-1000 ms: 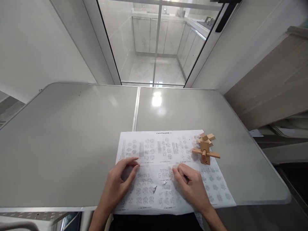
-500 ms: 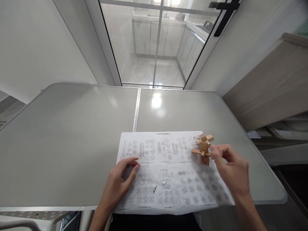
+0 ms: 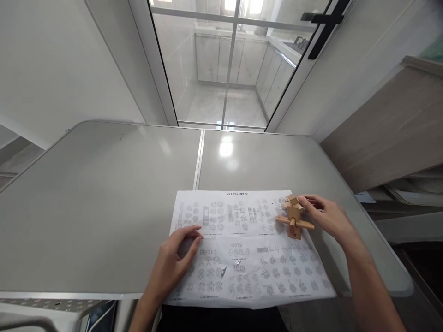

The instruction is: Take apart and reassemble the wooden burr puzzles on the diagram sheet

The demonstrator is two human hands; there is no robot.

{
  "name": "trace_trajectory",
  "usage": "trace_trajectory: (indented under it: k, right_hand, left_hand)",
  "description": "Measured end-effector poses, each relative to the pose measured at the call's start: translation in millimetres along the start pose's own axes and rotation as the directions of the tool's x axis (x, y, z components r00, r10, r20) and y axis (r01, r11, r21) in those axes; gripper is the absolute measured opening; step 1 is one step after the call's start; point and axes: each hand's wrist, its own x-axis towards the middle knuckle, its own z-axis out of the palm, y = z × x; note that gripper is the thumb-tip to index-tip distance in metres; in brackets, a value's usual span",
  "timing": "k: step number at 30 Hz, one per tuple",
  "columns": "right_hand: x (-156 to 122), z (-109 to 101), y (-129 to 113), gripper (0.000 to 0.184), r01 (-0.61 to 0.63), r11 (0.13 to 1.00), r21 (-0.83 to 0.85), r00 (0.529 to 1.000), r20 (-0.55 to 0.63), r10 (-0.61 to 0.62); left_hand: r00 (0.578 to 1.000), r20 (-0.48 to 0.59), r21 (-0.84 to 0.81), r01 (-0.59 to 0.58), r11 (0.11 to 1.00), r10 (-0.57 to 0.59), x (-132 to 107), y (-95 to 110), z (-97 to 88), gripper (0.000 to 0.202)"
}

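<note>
A white paper sheet (image 3: 214, 249) printed with small diagrams lies near the table's front edge. My left hand (image 3: 178, 256) rests on its left side, fingers curved, thumb apart from the index finger, holding nothing. On the sheet's upper right stands a wooden interlocking puzzle (image 3: 293, 221), with crossed bars and a rounded peg. Just behind it sits a lighter wooden block puzzle (image 3: 291, 200), partly hidden. My right hand (image 3: 327, 214) has its thumb and fingers closed on the right end of this lighter puzzle; the fingertips are partly covered.
The grey table (image 3: 104, 198) has a metal seam (image 3: 200, 157) across it. A glass door (image 3: 228, 69) with a black handle (image 3: 321, 18) stands beyond the far edge. Wooden shelving (image 3: 387, 124) holds flat items at the right.
My right hand has moved up and away from beside the front puzzle to the lighter puzzle behind it. My left hand stays in place on the sheet.
</note>
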Motion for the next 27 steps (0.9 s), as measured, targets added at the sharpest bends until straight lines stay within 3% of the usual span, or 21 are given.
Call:
trace_trajectory:
  k: [3, 7, 10, 14, 16, 20, 25, 27]
  right_hand:
    - [3.1, -1.5, -3.1, 0.048, 0.034, 0.999, -0.027, 0.999, -0.018, -0.035]
    - [-2.0, -2.3, -16.5, 0.043, 0.134, 0.991, -0.023, 0.977, -0.165, -0.136]
    - [-15.9, -3.7, -33.5, 0.040, 0.260, 0.966, -0.012, 0.924, -0.288, -0.252]
    - [-46.6, -2.8, -57.9, 0.034, 0.473, 0.881, -0.010, 0.813, -0.380, -0.441]
    - [-64.9, 2.4, -69.2, 0.028, 0.529, 0.845, 0.075, 0.805, -0.360, -0.471]
    - [-98.2, 22.6, -89.8, 0.015, 0.573, 0.753, 0.322, 0.819, -0.206, -0.536]
    - [-124.9, 45.1, -104.1, 0.010, 0.565, 0.685, 0.460, 0.804, -0.120, -0.583]
    - [-132.1, 49.3, -104.7, 0.008, 0.548, 0.676, 0.493, 0.805, -0.091, -0.586]
  left_hand:
    - [1.000, 0.003, -0.013, 0.004, 1.000, -0.004, -0.2, -0.6, 0.7, 0.028]
    - [1.000, 0.000, -0.013, 0.023, 1.000, -0.023, -0.5, -0.8, 1.3, 0.029]
    - [1.000, -0.004, -0.008, 0.003, 1.000, -0.003, -2.0, -0.9, 0.0, 0.027]
    - [0.991, 0.015, 0.011, -0.130, 0.991, 0.130, -4.5, 3.2, -2.1, 0.019]
    - [0.978, 0.014, 0.021, -0.209, 0.978, 0.209, -4.8, 9.6, -1.0, 0.018]
    - [0.958, 0.018, 0.012, -0.285, 0.958, 0.285, -3.4, 31.1, 8.6, 0.027]
    - [0.965, 0.146, -0.050, -0.215, 0.975, 0.220, -1.5, 56.1, 26.7, 0.083]
    - [0.961, 0.174, -0.101, -0.201, 0.974, 0.216, -1.1, 61.3, 32.6, 0.096]
